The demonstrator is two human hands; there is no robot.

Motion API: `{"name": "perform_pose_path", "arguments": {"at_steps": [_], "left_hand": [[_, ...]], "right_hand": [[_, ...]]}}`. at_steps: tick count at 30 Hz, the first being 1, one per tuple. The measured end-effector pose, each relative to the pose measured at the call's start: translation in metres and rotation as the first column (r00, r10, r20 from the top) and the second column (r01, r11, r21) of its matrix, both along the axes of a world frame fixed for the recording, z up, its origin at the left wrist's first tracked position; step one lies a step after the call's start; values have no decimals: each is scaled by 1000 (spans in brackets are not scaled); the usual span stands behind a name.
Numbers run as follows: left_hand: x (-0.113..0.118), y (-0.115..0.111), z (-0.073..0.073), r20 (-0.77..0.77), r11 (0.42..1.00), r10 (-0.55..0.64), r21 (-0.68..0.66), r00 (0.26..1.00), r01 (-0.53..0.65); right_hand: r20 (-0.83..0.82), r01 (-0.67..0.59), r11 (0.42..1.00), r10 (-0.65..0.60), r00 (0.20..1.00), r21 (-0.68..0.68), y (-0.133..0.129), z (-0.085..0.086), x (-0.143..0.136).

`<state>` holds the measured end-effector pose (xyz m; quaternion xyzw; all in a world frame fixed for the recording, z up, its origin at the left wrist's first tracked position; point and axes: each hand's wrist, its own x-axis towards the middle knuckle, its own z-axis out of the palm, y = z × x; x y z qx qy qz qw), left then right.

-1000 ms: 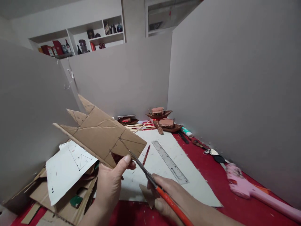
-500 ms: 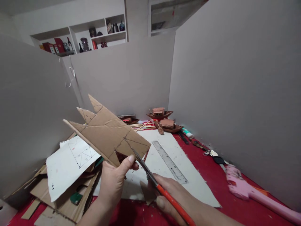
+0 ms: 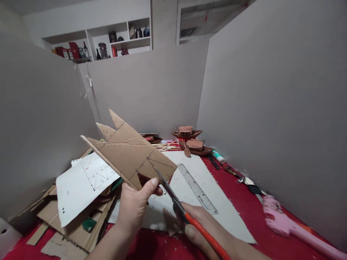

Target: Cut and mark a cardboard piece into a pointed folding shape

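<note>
My left hand (image 3: 137,202) is closed on the lower edge of a piece of cardboard (image 3: 127,146), thumb on its face. The cardboard is tilted up above the work surface, with pencil lines drawn on it and pointed teeth cut along its upper left end. A notch opens in its lower end beside my thumb. My right hand (image 3: 202,224) is wrapped round the red handles of a pair of scissors (image 3: 173,198). The blades reach onto the cardboard near a drawn line, just right of my left thumb. A small cardboard offcut (image 3: 171,222) lies below.
A metal ruler (image 3: 197,189) lies on a white sheet (image 3: 230,209) over the red cloth. Left are a paper drawing (image 3: 78,191) and stacked cardboard (image 3: 59,216). Model boats (image 3: 195,145) and thin sticks (image 3: 170,145) stand at the back. A pink tool (image 3: 282,220) lies at right.
The whole view has shifted slightly, so things appear a little further right. Cardboard, scissors and both hands keep nearly the same positions relative to each other.
</note>
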<state>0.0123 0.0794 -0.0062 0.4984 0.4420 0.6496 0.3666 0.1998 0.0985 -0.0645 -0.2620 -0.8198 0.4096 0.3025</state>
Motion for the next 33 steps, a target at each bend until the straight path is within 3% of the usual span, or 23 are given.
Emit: {"name": "perform_pose_path", "arguments": {"at_steps": [21, 26, 30, 33], "left_hand": [[6, -2, 5, 50, 999, 37, 12, 998, -37], [9, -5, 5, 33, 998, 68, -8, 997, -68], [4, -3, 0, 40, 1000, 13, -24, 999, -12], [-1, 1, -2, 141, 999, -24, -18, 990, 26]], "right_hand": [[-88, -108, 988, 99, 991, -108, -7, 10, -4], [-136, -114, 990, 103, 985, -79, -8, 10, -6], [-160, -106, 990, 89, 983, -98, -8, 8, -8], [-145, -102, 988, 84, 986, -118, -8, 3, -8]]}}
